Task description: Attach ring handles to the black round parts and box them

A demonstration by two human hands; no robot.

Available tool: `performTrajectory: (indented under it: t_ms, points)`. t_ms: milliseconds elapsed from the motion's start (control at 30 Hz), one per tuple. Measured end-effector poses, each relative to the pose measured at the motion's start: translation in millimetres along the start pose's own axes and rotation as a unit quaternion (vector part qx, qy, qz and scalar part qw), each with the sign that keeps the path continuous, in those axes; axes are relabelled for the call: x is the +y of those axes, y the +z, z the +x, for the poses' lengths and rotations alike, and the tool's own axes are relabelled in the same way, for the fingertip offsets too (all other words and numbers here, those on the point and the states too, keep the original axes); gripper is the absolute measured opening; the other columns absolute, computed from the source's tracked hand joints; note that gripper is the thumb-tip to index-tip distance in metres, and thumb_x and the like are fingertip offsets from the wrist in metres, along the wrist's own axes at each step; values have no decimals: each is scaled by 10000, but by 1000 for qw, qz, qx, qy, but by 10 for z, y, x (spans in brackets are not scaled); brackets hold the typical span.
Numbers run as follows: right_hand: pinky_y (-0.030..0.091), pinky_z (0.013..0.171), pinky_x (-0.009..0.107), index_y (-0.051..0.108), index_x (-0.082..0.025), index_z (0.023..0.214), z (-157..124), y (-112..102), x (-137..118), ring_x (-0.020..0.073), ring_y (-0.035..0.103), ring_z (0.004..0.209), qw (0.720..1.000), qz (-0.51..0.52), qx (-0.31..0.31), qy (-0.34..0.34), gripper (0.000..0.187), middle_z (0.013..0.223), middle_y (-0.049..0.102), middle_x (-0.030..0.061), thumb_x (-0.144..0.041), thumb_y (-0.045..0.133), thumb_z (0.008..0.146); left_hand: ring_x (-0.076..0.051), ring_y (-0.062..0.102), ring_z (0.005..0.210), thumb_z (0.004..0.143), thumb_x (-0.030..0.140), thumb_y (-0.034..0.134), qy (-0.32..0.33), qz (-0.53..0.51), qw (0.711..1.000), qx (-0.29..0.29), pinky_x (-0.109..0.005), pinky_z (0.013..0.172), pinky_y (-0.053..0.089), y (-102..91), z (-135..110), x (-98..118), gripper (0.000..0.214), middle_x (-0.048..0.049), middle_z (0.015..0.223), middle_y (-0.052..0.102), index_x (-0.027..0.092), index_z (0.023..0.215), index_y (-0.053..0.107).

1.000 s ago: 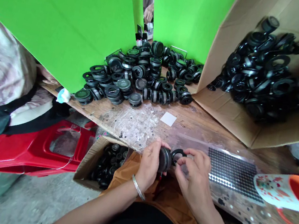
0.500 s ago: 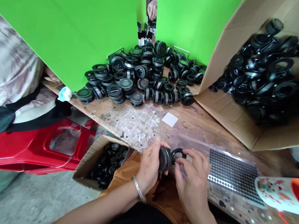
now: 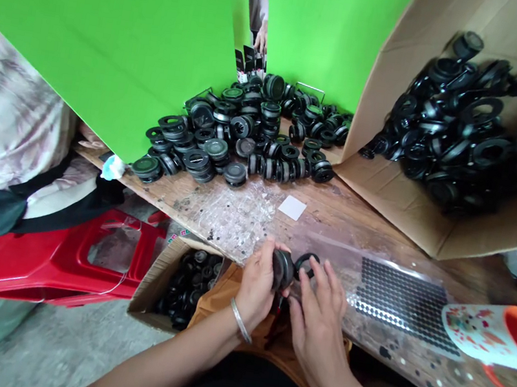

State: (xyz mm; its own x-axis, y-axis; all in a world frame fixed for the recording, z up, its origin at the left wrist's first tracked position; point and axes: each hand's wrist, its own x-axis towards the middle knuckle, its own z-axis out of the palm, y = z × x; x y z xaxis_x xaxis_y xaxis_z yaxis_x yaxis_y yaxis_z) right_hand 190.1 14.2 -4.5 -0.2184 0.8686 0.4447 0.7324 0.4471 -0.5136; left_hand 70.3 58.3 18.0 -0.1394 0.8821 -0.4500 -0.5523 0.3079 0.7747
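Green boards [image 3: 92,30] stand at the back of our wooden table [image 3: 321,197], and by its near edge, above our lap, our left hand [image 3: 258,282] has its fingers curled snugly round a round black part [image 3: 282,270]. Our right hand [image 3: 322,315] has its fingers loosely spread, with the tips at a black ring [image 3: 307,263] just beside that part, but we cannot tell if they pinch it. Farther out we see a white square [image 3: 292,207], then a big pile of black parts [image 3: 244,129].

Person's L hand [image 3: 258,280] partly hid. behind blk disc [image 3: 281,270]; mug [image 3: 470,326] & carton [image 3: 408,207] cut @ R edge; co-worker [image 3: 258,2] mostly hid. by grn panels [image 3: 117,34].
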Motion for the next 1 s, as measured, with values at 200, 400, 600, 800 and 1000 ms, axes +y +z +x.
performTrajectory:
  t_ms: [200, 400, 600, 800, 1000]
  points:
    - [376, 1096, 478, 600, -213, 1250, 231, -221, 369, 239, 489, 1286, 962, 195, 21, 188, 373, 1371, 540, 109, -356, 381, 984, -81, 434, 373, 756, 589, 643, -85, -60, 994, -44, -158, 313, 301, 29, -29, -61, 429, 46, 506, 495, 170, 823, 582]
    - [430, 1052, 431, 649, -189, 1127, 447, -201, 551, 230, 590, 1169, 902, 372, -9, 218, 499, 1229, 651, 111, -533, 322, 975, -88, 470, 393, 788, 489, 636, -179, -76, 977, -89, -172, 352, 345, 103, -50, -2, 325, 34, 522, 511, 167, 766, 601]
    - [375, 1098, 433, 616, -241, 1269, 631, -455, 366, 254, 472, 1314, 912, 351, -205, 57, 485, 1398, 540, 75, -523, 364, 966, -127, 590, 557, 789, 349, 615, -200, -97, 972, -73, -215, 507, 479, 98, -176, -74, 231, -35, 671, 637, 139, 695, 629]
    - [442, 1024, 432, 655, -217, 1151, 670, -342, 242, 234, 584, 1161, 938, 304, -32, 162, 420, 1198, 652, 75, -426, 329, 989, -123, 552, 489, 845, 362, 547, -187, -184, 965, -20, -250, 535, 497, 175, -137, -155, 289, -4, 560, 570, 154, 645, 538]
    - [315, 1071, 582, 651, -263, 1136, 390, -150, 176, 350, 396, 1307, 982, 3, 189, 7, 281, 1291, 503, 113, -246, 621, 857, -115, 555, 501, 793, 584, 624, -22, -176, 981, 75, -228, 537, 474, 250, 2, 4, 433, 9, 598, 594, 154, 782, 574]
